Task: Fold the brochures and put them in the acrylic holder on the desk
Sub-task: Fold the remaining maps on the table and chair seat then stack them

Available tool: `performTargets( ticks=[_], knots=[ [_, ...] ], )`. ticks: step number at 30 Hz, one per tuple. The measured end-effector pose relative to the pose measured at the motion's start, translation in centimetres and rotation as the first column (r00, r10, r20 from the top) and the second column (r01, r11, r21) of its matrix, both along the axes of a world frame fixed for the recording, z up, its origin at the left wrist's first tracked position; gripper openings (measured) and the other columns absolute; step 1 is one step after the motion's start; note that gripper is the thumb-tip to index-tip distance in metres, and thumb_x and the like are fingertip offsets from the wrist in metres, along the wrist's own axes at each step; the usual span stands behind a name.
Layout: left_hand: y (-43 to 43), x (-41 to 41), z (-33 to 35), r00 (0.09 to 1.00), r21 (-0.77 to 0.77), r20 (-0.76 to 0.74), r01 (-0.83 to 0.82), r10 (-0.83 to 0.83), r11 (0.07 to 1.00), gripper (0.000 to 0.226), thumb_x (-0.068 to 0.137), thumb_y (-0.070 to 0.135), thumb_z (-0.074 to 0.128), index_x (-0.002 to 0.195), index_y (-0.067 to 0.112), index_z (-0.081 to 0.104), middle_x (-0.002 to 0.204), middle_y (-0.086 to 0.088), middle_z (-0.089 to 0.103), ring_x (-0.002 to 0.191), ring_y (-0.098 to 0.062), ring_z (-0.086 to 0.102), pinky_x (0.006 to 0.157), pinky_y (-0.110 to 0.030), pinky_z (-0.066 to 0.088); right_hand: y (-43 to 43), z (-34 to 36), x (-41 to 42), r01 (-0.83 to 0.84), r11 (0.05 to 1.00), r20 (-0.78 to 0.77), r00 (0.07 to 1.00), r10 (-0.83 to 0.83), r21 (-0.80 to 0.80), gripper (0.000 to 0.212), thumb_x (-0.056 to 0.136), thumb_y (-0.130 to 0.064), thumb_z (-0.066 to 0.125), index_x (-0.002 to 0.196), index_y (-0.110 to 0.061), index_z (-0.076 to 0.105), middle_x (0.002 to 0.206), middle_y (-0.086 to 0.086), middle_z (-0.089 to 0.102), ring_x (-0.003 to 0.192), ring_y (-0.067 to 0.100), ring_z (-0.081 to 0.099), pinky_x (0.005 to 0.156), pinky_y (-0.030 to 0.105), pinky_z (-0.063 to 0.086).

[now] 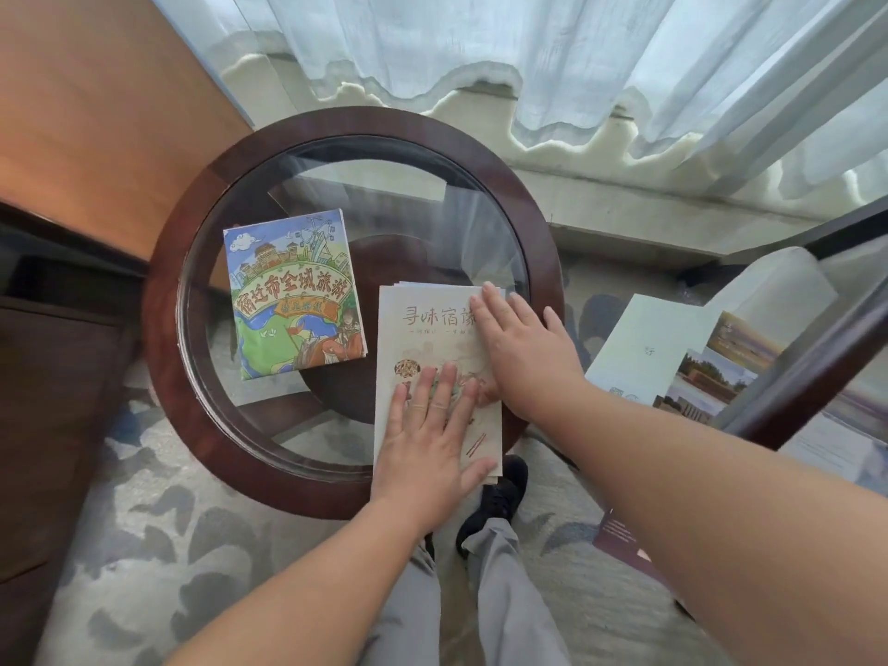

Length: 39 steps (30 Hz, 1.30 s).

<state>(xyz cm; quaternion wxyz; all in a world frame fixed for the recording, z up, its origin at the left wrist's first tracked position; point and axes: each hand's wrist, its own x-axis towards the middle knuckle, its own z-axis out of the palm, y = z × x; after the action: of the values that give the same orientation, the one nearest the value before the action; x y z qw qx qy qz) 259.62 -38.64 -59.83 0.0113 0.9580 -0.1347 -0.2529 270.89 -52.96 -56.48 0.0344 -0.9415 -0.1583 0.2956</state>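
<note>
Nearest: grey trouser legs (485, 584) and one black shoe (499, 497) on a patterned carpet (158, 521), just below the table's near edge.

- Left hand (427, 439): open and flat, fingers straight and slightly spread, palm pressing the near half of the cream brochure (423, 329).
- Right hand (524, 358): open and flat, fingers together, pressing the same brochure along its right edge, fingertips near the far right corner. The two hands nearly meet at mid-sheet.
- Cream brochure: folded, several layered edges showing at its far end. It lies on the right side of the round table, its near end over the wooden rim (163, 305) and apparently reaching the rim's outer edge.
- Colourful brochure (293, 295): folded and flat on the glass top (384, 209), to the left, slightly tilted. A narrow strip of glass parts it from the cream one, and neither hand touches it.
- Glass top: open surface beyond both brochures, out to the far rim.
- Right, on a second surface: loose printed sheets (672, 358), well apart from the hands.
- Farthest: a sheer curtain (528, 64) hanging to floor level behind the table.
</note>
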Motion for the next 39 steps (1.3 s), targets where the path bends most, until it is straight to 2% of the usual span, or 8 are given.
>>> performTargets(
  ticks=[2,4,8,11,19,25,31,39],
  knots=[
    [-0.1,0.5,1.1,0.999,-0.027,-0.04,-0.027,0.026,0.999,0.09,0.091,0.071,0.024,0.149,0.027,-0.029,0.157,-0.003,-0.035,0.145,-0.025,-0.032,0.116,-0.047,-0.023,0.0,0.7,-0.3,0.022,0.999,0.005,1.0,-0.022,-0.025,0.098,0.091,-0.042,0.062,0.156,-0.02,-0.008,0.164,0.001,-0.015,0.151,0.022,-0.006,0.122,0.048,0.007],
    [-0.2,1.8,3.3,0.992,-0.135,-0.087,-0.108,0.096,0.985,0.078,0.093,0.058,0.041,0.156,0.029,0.005,0.166,-0.002,-0.004,0.151,-0.023,-0.006,0.121,-0.044,-0.005,-0.1,2.2,-1.6,0.066,0.998,0.02,0.998,-0.066,-0.002,0.093,0.092,-0.048,0.058,0.156,-0.017,-0.002,0.165,0.004,-0.009,0.151,0.023,-0.004,0.122,0.045,0.009],
    [-1.9,5.5,9.4,0.973,-0.329,-0.088,-0.231,0.214,0.916,0.05,0.095,0.035,0.05,0.142,0.021,0.043,0.142,-0.003,0.048,0.131,-0.022,0.041,0.11,-0.04,0.033,-2.5,8.1,-5.9,0.294,0.921,0.089,0.941,-0.325,0.256,0.071,0.093,-0.043,0.057,0.151,-0.017,0.025,0.159,0.007,0.025,0.147,0.025,0.021,0.117,0.041,0.025],
    [-6.1,7.5,13.9,0.987,-0.447,-0.028,-0.151,0.156,0.882,0.046,0.095,0.03,0.053,0.14,0.02,0.047,0.139,-0.003,0.052,0.129,-0.021,0.045,0.105,-0.038,0.036,-7.3,13.0,-9.1,0.453,0.828,0.188,0.828,-0.528,0.33,0.049,0.091,-0.038,0.057,0.135,-0.018,0.045,0.134,0.002,0.053,0.125,0.025,0.048,0.1,0.041,0.045],
    [-26.2,1.6,21.2,0.97,-0.617,0.022,0.205,-0.244,0.759,0.047,0.092,0.03,0.054,0.138,0.024,0.048,0.138,0.0,0.051,0.128,-0.019,0.046,0.103,-0.033,0.037,-24.5,19.5,-21.5,0.816,0.517,0.248,0.461,-0.852,0.258,0.043,0.093,-0.036,0.047,0.134,-0.021,0.045,0.126,0.0,0.051,0.117,0.024,0.048,0.093,0.04,0.046],
    [-39.8,-7.5,21.5,0.9,-0.613,0.012,0.351,-0.436,0.708,0.047,0.095,0.032,0.05,0.141,0.023,0.043,0.141,0.0,0.048,0.129,-0.019,0.046,0.102,-0.033,0.036,-35.9,20.1,-30.2,0.874,0.409,0.271,0.34,-0.901,0.262,0.038,0.093,-0.034,0.05,0.129,-0.021,0.048,0.127,0.0,0.053,0.116,0.023,0.048,0.091,0.04,0.047],
    [-51.5,-15.4,20.2,0.867,-0.536,-0.12,0.354,-0.484,0.766,0.048,0.095,0.035,0.048,0.141,0.023,0.042,0.14,-0.005,0.05,0.124,-0.022,0.05,0.097,-0.034,0.04,-46.5,19.4,-38.4,0.926,0.272,0.251,0.208,-0.946,0.26,0.042,0.092,-0.031,0.051,0.132,-0.017,0.047,0.131,0.004,0.05,0.119,0.028,0.045,0.092,0.041,0.044],
    [-62.9,-20.8,18.0,0.797,-0.407,-0.161,0.483,-0.582,0.775,0.054,0.095,0.037,0.046,0.144,0.018,0.036,0.14,-0.008,0.05,0.119,-0.027,0.055,0.093,-0.039,0.047,-54.2,16.5,-44.4,0.982,0.085,0.087,0.071,-0.994,0.167,0.058,0.093,-0.034,0.054,0.143,-0.014,0.033,0.142,0.011,0.044,0.128,0.031,0.043,0.096,0.042,0.043]
  ],
)
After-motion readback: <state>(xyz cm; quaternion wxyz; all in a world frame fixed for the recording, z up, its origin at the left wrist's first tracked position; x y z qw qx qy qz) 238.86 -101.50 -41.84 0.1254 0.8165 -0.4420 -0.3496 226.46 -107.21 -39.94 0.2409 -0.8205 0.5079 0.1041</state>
